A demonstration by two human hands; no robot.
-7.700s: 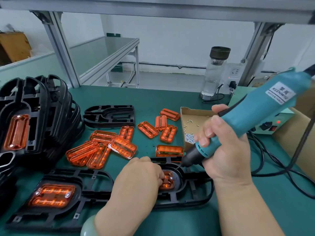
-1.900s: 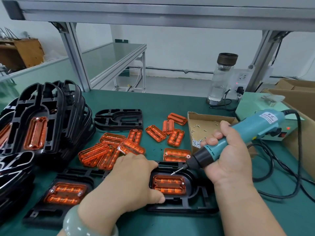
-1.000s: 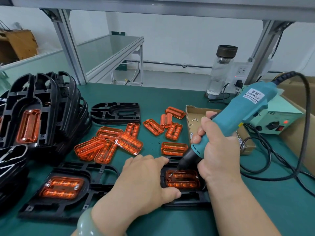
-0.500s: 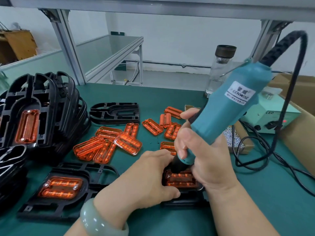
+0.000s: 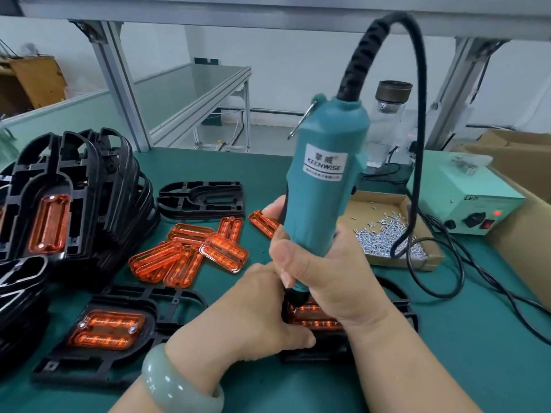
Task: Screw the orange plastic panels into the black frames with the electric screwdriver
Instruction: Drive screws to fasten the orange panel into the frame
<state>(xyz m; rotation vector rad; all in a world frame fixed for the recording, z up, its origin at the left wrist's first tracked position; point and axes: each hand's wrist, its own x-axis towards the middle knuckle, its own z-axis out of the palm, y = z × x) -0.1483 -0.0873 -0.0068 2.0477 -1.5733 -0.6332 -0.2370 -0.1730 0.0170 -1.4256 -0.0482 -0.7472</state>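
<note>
**Driver upright on panel's left end, bit tip hidden**

Right hand is wrapped low round the electric screwdriver. The tool stands near vertical, nose down on the left end of the orange panel, which sits in the black frame. Bit tip and screw are hidden by the hands. The panel's long axis runs left-right across the frame. Left hand grips the frame's left edge, fingers curled, just beside the nose. Likely next: the right-end screw, so the driver shifts along that axis toward the frame's right side. Screw box lies behind the frame, nearer the right hand.
</note>
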